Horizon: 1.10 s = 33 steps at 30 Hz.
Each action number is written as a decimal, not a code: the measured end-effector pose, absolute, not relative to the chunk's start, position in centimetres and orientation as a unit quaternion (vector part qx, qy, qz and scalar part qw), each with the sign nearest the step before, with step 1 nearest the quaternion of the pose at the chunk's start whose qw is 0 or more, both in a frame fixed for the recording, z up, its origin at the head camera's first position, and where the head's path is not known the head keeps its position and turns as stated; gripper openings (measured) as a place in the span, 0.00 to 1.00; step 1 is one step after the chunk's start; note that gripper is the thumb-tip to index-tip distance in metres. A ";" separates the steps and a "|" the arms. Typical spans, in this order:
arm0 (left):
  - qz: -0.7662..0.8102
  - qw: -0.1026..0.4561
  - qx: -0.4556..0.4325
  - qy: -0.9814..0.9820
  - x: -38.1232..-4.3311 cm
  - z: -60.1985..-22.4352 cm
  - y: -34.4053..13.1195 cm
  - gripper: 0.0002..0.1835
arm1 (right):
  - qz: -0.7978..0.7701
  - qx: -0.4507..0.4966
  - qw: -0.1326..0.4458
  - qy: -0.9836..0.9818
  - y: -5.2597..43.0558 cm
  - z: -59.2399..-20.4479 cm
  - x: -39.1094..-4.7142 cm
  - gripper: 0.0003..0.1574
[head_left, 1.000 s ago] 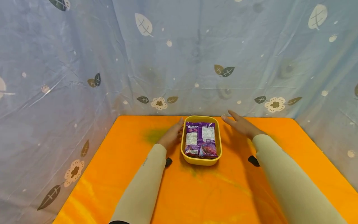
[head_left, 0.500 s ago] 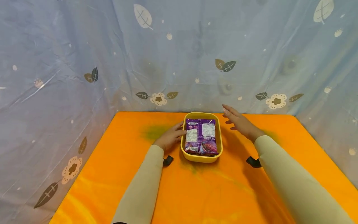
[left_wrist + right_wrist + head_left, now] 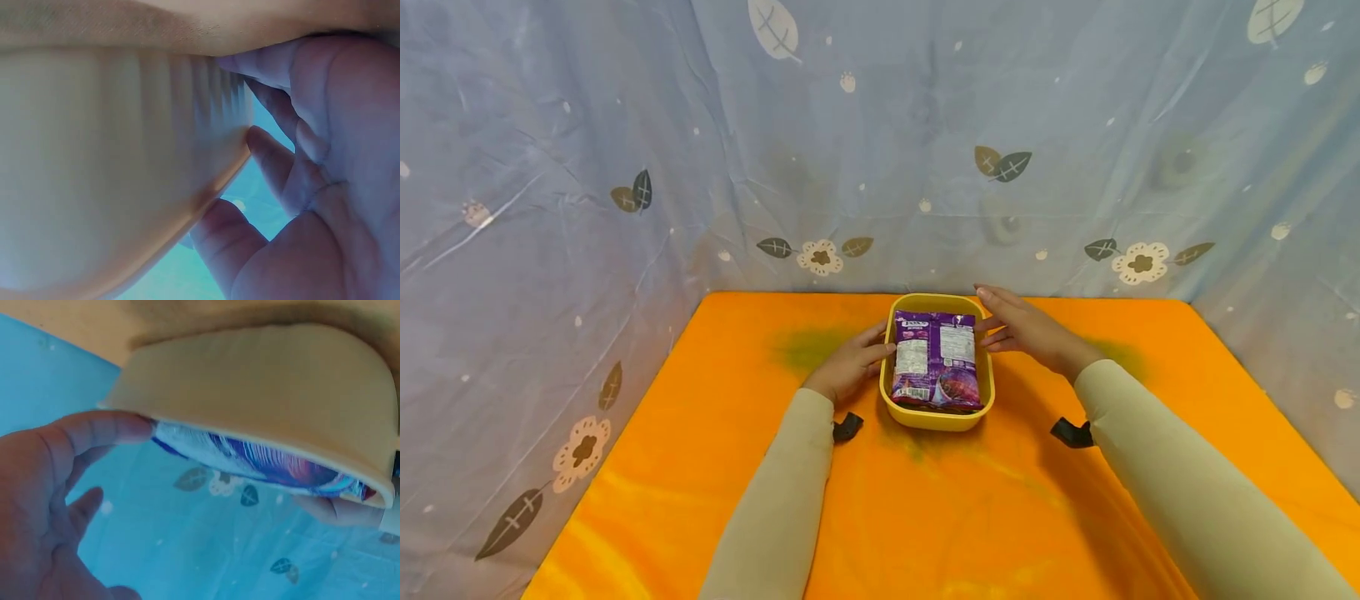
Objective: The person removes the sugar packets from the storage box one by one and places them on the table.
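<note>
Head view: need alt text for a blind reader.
A purple printed packet lies in a yellow tub on orange cloth. Left hand touches its left side; right hand has fingers over its right rim. Blue leaf-print curtain behind.

the packet (image 3: 936, 358) looks glossy, the tub (image 3: 934, 422) ridged plastic, the tablecloth (image 3: 925, 517) matt, the curtain (image 3: 880, 125) faintly shiny.

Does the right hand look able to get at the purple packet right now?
Likely yes: the right hand reaches over the rim of the yellow tub, a finger at the packet, whose top lies uncovered.
</note>
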<state>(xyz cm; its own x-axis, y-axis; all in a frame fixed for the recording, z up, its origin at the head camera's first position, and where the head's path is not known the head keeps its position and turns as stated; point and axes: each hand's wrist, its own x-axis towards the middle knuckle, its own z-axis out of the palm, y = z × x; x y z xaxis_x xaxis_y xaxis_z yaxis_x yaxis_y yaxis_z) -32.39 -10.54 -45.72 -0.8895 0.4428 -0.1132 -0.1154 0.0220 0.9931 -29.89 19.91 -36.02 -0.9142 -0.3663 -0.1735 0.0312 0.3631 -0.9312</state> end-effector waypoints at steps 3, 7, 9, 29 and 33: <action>0.692 0.200 0.119 0.683 -32.4 -45.9 -10.6 0.35 | -0.549 -0.091 0.175 0.812 19.5 -35.9 -29.9 0.53; 0.694 0.194 0.116 0.684 -32.4 -45.9 -10.7 0.34 | -0.541 -0.088 0.175 0.818 19.1 -35.7 -30.0 0.53; 0.689 0.194 0.111 0.689 -32.4 -45.9 -10.8 0.34 | -0.538 -0.092 0.181 0.818 19.0 -35.7 -29.9 0.53; 0.703 0.197 0.108 0.674 -32.7 -45.9 -10.3 0.36 | -0.565 -0.102 0.239 0.783 15.8 -37.9 -28.7 0.45; 0.711 0.202 0.111 0.665 -32.6 -45.8 -10.4 0.37 | -0.578 -0.079 0.225 0.781 14.6 -39.0 -28.5 0.39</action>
